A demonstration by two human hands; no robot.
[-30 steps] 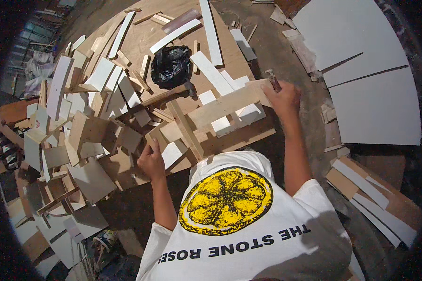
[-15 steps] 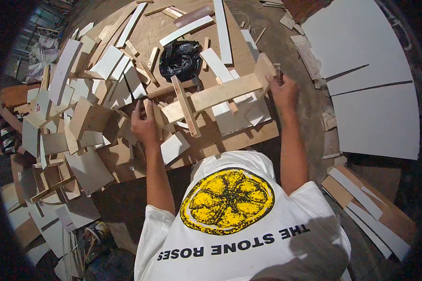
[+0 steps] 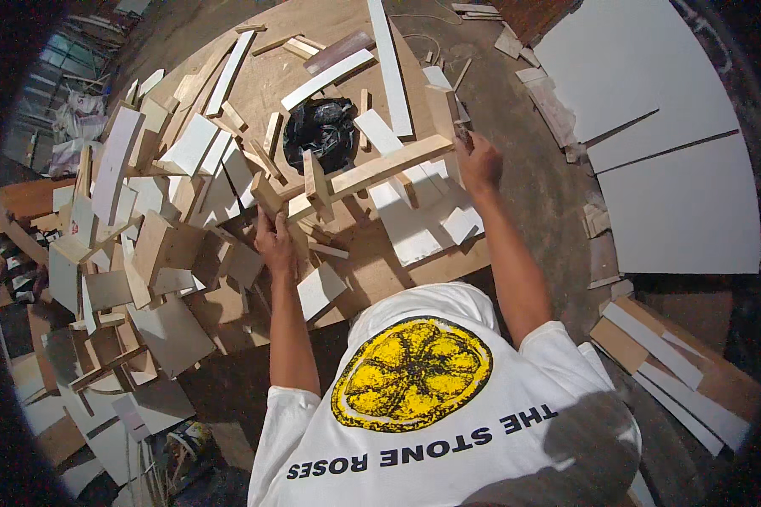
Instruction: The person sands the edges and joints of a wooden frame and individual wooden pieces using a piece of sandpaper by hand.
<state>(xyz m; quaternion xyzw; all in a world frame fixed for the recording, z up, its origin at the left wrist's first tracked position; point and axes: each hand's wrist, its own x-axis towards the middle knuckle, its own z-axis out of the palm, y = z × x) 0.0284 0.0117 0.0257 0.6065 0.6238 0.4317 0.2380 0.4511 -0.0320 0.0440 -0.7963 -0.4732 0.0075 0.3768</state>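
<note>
A pale wooden frame [image 3: 380,171] is held up over the worktable, a long narrow board with a short block at each end and a crosspiece [image 3: 315,182] left of its middle. My left hand [image 3: 276,243] is closed on the block at the frame's left end. At the other end, my right hand [image 3: 479,162] grips the taller end block. Something small and dark shows by the right fingertips, too small to make out. Under the frame lie white boards [image 3: 414,228] and loose wood offcuts. A crumpled black plastic bag [image 3: 321,131] lies just beyond the crosspiece.
The plywood tabletop [image 3: 334,84] carries strips of white and bare wood. A tangled heap of boards and offcuts [image 3: 144,245] fills the left side. Large white panels [image 3: 676,203] lie at the right, with more cut boards [image 3: 664,346] nearer me.
The wooden frame has shifted a little left and rolled in my hands, so its crosspiece now shows nearly end-on. Both hands moved with it, still gripping the ends.
</note>
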